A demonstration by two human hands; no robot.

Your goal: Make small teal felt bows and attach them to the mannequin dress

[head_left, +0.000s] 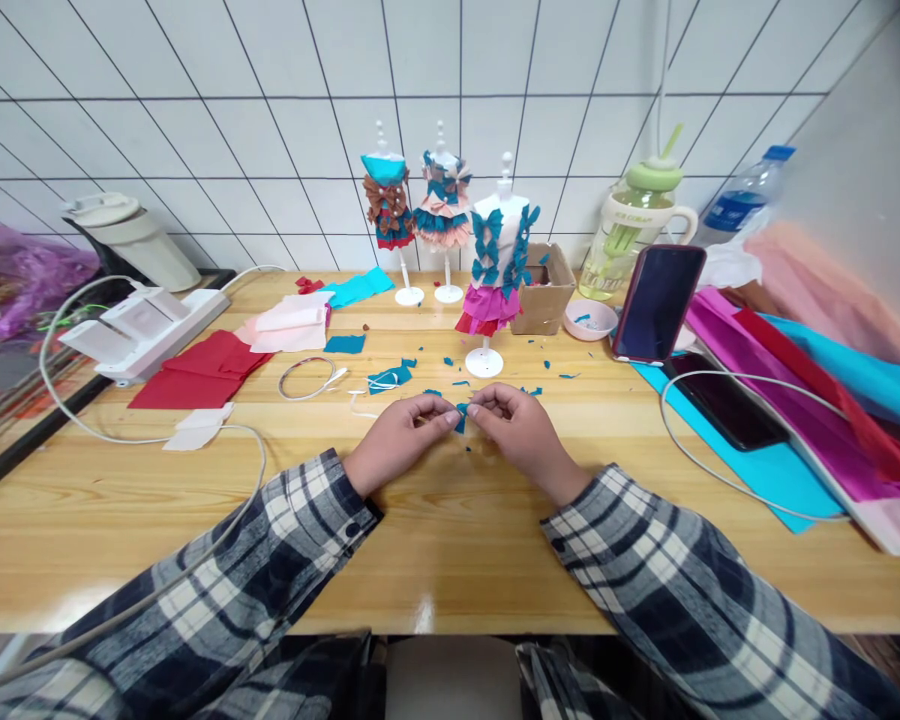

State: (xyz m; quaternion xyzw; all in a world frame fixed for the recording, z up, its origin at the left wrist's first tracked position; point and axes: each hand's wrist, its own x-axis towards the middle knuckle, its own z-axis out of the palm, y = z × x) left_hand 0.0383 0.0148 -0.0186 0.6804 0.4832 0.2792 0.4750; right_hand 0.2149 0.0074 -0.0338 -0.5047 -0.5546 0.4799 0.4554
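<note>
The left hand (403,440) and the right hand (521,435) meet above the worktop (450,540), the fingers of each pinching a small teal piece (462,422) between them, just in front of the dress form (505,245) with teal bows. The piece is mostly covered by the fingertips, so its exact shape cannot be told. Being so small, it could slip from a loose pinch and get lost among the similar teal scraps (391,378) nearby; uneven pulling could crease or tear it. The form stands on one narrow post over a round base (484,362), so a knuckle lifted forward might tip it. A white cable (265,465) runs across the left sleeve (307,520) and could snag if that arm swings outward.
</note>
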